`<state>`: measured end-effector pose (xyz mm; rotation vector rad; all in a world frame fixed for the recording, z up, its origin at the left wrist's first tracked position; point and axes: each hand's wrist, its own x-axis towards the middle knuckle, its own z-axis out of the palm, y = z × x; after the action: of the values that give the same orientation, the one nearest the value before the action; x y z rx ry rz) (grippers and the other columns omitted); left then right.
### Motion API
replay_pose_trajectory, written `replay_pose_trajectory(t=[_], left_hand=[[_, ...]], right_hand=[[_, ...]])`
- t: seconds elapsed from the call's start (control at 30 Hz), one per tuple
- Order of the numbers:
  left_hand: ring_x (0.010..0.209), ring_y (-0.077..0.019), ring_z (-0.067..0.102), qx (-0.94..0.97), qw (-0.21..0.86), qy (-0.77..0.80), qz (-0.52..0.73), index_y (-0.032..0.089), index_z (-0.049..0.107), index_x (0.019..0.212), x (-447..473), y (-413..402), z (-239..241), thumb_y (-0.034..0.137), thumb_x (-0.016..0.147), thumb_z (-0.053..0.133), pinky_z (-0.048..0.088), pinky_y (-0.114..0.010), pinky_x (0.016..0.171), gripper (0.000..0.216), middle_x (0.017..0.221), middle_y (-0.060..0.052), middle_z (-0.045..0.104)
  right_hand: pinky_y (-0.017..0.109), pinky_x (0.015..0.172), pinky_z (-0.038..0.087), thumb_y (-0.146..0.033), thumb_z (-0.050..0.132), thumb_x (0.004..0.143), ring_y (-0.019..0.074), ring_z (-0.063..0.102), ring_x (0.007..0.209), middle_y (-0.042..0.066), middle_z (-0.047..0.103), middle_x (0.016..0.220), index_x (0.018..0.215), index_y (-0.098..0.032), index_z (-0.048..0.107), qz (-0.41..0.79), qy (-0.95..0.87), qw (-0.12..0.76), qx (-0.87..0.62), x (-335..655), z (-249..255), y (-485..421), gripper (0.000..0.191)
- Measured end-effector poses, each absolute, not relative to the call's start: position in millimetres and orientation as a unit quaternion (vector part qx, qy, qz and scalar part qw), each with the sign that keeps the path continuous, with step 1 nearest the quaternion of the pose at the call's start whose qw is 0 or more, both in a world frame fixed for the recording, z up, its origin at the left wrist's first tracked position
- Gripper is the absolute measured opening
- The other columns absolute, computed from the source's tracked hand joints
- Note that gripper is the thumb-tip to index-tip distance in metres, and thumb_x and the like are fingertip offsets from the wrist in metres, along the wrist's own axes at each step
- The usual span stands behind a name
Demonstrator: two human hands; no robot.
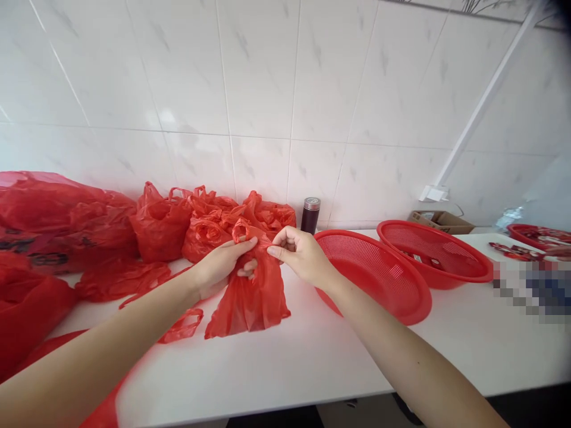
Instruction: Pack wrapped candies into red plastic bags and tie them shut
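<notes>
Between my two hands hangs a thin red plastic bag (254, 297), flat and slack, its lower edge just over the white table (250, 380). My left hand (227, 264) is closed round the bag's upper left side, the thumb lying across it below a handle loop. With thumb and fingers, my right hand (303, 255) pinches the bag's upper right edge. Behind the hands stand several filled red bags (163, 223); what they contain is hidden. More red bags (125, 276) lie crumpled on the table to the left.
Right of my hands, a red plastic basket (370, 273) with a perforated wall sits beside a second red basket (432, 252) with small items inside. A dark flask (310, 215) stands by the tiled wall. Farther right are a cardboard box (441, 221) and loose red packets (517, 251).
</notes>
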<state>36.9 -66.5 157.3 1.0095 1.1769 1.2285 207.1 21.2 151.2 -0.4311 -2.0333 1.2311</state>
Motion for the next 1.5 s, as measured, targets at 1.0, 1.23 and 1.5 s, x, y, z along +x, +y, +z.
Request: replay_pose_trajectory(t=[1.0,1.23,1.5], left_hand=[[0.093,-0.0191,0.061,0.736,0.246,0.502,0.381,0.024,0.070,0.108,48.4,-148.0,107.9,0.015,0.090,0.043,0.048,-0.031,0.082,0.035,0.130,-0.010,0.053],[0.090,-0.0254,0.064,0.357,0.413,0.440,0.714,0.022,0.071,0.071,17.6,-202.9,48.1,0.046,0.088,0.052,0.048,-0.041,0.092,0.035,0.080,-0.006,0.069],[0.074,-0.0168,0.059,0.234,0.405,0.492,0.734,0.019,0.062,0.061,14.5,-210.1,30.6,0.048,0.081,0.064,0.054,-0.031,0.079,0.035,0.069,-0.001,0.061]], right_hand=[[0.027,0.066,0.046,-0.035,0.044,0.097,0.0155,0.060,0.076,0.001,0.065,0.084,0.092,-0.023,0.064,0.549,-0.806,0.173,-0.142,235.2,103.3,-30.7,0.024],[0.030,0.059,0.044,-0.021,0.040,0.095,0.0179,0.059,0.065,0.004,0.065,0.076,0.089,-0.023,0.060,0.201,-0.908,0.309,-0.198,270.3,67.7,-31.0,0.021],[0.031,0.064,0.050,-0.030,0.043,0.096,0.0203,0.067,0.075,0.006,0.069,0.085,0.092,-0.024,0.060,0.222,-0.851,0.379,-0.287,269.2,46.3,-11.9,0.019]])
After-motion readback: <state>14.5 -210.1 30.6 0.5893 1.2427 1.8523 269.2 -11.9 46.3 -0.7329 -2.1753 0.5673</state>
